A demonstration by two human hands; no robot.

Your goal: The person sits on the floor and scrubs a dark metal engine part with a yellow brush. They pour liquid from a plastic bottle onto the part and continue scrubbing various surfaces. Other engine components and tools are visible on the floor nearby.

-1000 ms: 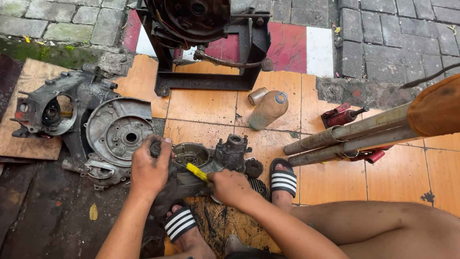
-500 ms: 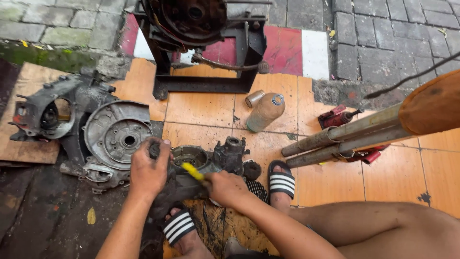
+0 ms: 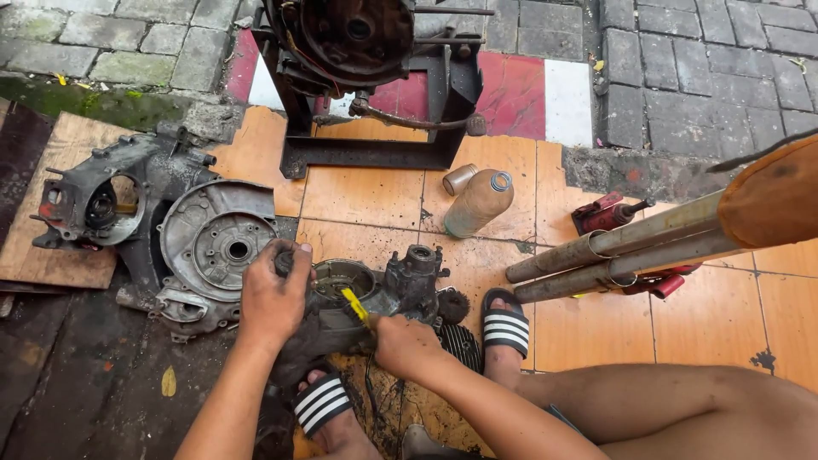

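1. Head view, hands: my left hand (image 3: 273,298) is clamped around the upper left edge of a grimy engine casing (image 3: 358,307), steadying it. My right hand (image 3: 407,342) is closed on a yellow-handled brush (image 3: 354,304), its working end laid across the round opening in the casing.

2. Head view, place: the casing sits on the orange tiled floor (image 3: 375,196), between my two striped sandals (image 3: 503,328), just in front of me.

3. Head view, done so far: I judge the strip-down is well along. A round grey cover plate (image 3: 223,247) and a dark crankcase half (image 3: 102,200) lie apart to my left, already off.

4. Head view, left to do: the casing under my hands looks black with grease and dirt, so I reckon most of the cleaning lies ahead.

5. Head view, surroundings: a plastic bottle (image 3: 479,203) lies beyond on the tiles, a red jack (image 3: 603,213) beside long metal tubes (image 3: 613,247) at my right, and a black stand (image 3: 375,145) carrying a rusty engine above.
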